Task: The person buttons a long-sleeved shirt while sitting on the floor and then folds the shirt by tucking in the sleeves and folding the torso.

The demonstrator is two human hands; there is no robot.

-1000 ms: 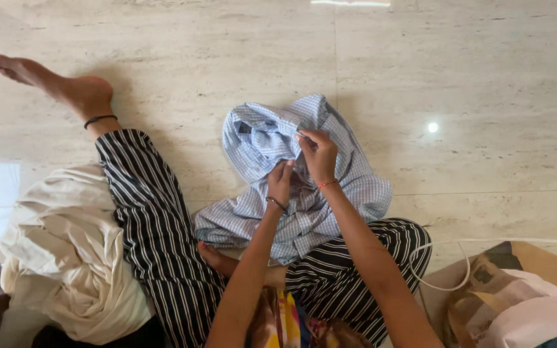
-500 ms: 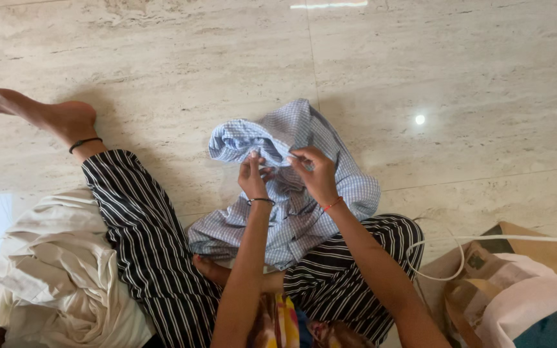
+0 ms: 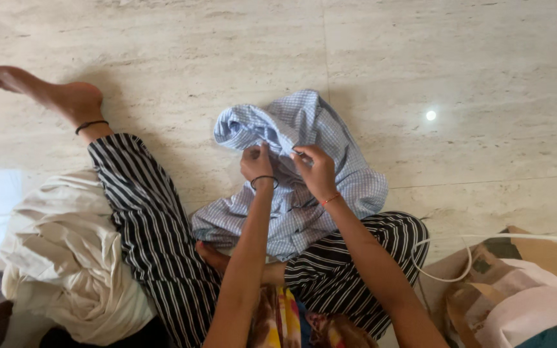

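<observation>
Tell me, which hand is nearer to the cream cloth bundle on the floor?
Left. The left hand grips the blue checked shirt on the side toward the cream cloth bundle; the right hand is beside it, farther away.

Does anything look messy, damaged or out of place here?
Nothing looks damaged or spilled. The blue checked shirt is bunched up where the left hand and right hand grip it, and a cream cloth lies heaped on the floor.

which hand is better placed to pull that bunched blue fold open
Probably the left hand: it pinches the checked shirt right under the bunched fold. The right hand grips cloth further from it.
</observation>
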